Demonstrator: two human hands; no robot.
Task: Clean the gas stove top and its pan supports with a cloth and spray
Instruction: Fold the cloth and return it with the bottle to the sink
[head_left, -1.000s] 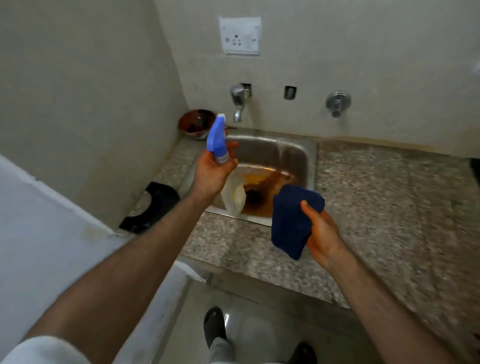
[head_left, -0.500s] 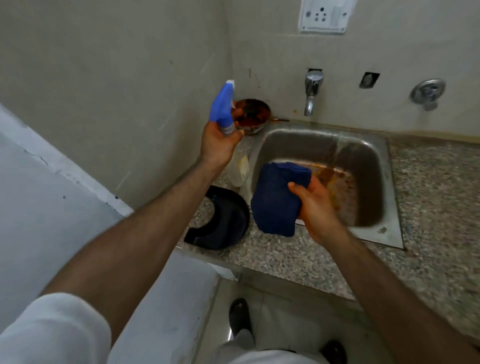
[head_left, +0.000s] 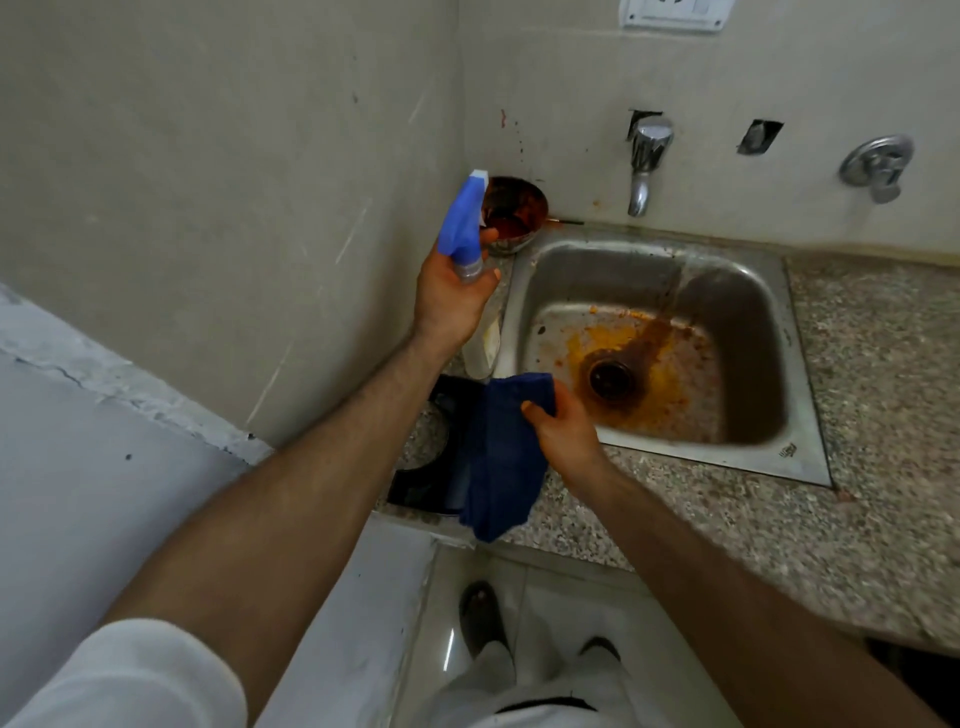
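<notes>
My left hand (head_left: 452, 296) grips a spray bottle (head_left: 462, 221) with a blue trigger head, held up near the corner wall, its clear body hanging below my palm. My right hand (head_left: 563, 431) holds a dark blue cloth (head_left: 501, 457) that hangs down over the counter's left front edge. Under the cloth lies a black ring-shaped part (head_left: 421, 483) on the granite, partly hidden. No stove top is in view.
A steel sink (head_left: 800, 415) with orange stains around its drain is set in the granite counter (head_left: 857, 519). A tap (head_left: 644, 166) and a valve (head_left: 878, 166) stick out of the back wall. A dirty brown bowl (head_left: 519, 213) sits in the corner. My feet stand on the floor below.
The view has swung left and down. My right hand with the cloth has come down from over the sink to the counter's left front edge. The bottle stays raised.
</notes>
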